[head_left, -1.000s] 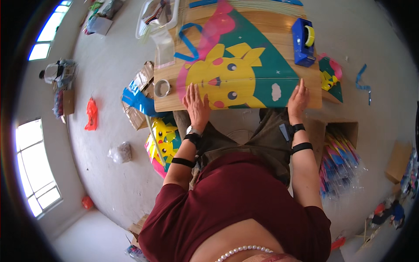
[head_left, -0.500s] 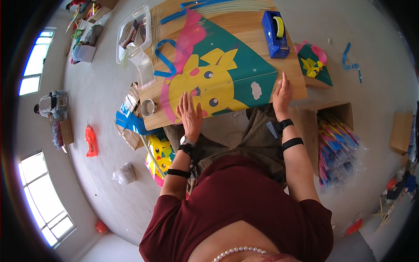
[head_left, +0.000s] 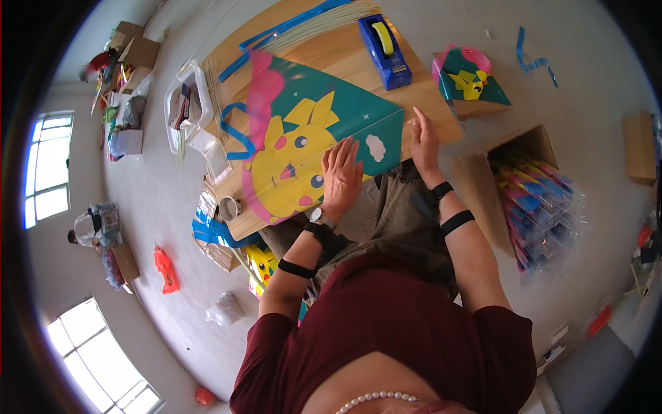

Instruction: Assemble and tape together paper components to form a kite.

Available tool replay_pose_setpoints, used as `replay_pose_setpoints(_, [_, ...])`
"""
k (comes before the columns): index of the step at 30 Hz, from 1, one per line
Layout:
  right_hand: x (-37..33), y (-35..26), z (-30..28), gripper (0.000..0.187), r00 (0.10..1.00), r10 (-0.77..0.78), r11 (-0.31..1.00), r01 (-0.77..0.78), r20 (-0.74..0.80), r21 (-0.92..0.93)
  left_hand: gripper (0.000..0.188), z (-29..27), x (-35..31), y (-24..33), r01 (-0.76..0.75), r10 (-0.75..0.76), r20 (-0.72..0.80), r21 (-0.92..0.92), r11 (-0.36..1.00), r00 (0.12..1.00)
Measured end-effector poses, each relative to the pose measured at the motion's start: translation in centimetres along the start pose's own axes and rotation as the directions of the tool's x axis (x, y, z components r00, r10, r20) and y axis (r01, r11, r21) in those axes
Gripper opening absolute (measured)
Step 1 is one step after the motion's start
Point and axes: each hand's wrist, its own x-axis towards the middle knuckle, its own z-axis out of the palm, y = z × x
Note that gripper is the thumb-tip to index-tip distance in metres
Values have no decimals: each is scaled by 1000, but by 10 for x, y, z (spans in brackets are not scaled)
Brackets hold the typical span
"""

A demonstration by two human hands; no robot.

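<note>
A green kite point(head_left: 376, 124) with a yellow cartoon figure and a pink scalloped border lies flat on the wooden table point(head_left: 234, 41). A fine line, perhaps a seam or thin rod, runs across it to its right corner. My left hand point(head_left: 341, 178) rests palm down on the kite's near edge, by the figure, its fingers outstretched. Just beyond the right corner is my right hand point(head_left: 425, 141), edge-on at the table's near side, fingers extended with nothing visible in them. Whether it touches the kite I cannot tell.
A blue tape dispenser point(head_left: 386, 55) stands far right on the table; a tape roll point(head_left: 229, 208) sits at the near left. Blue ribbon point(head_left: 234, 131) and thin sticks point(head_left: 324, 29) lie around the kite. A carton point(head_left: 476, 186) of wrapped kites stands right, and a clear bin point(head_left: 205, 103) left.
My left hand has slid rightward across the kite, from the figure's middle toward the right corner. My right hand has shifted slightly off that corner. The whole view has turned somewhat.
</note>
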Motion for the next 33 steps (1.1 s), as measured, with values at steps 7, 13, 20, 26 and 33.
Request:
replay_pose_setpoints(7, [-1, 0, -6, 33, 1000, -18, 1000, 18, -7, -2, 51, 21, 17, 6, 17, -28, 65, 154, 988, 997])
replay_pose_setpoints(13, [-4, 0, -4, 34, 997, -60, 998, 60, -39, -8, 63, 31, 11, -10, 77, -101, 103, 218, 973, 990])
replay_pose_setpoints(20, [-6, 1, 2, 37, 998, -27, 993, 20, -55, -118, 67, 16, -15, -31, 274, -244, -156, 217, 937, 957])
replay_pose_setpoints(26, [-8, 1, 10, 43, 998, -48, 987, 40, -44, -156, 59, -23, -86, -102, 591, -455, -515, 130, 796, 726])
replay_pose_setpoints(33, [-7, 7, 7, 46, 992, -121, 970, 110, -37, -217, 53, -35, -130, -145, 614, -473, -524, 126, 779, 708])
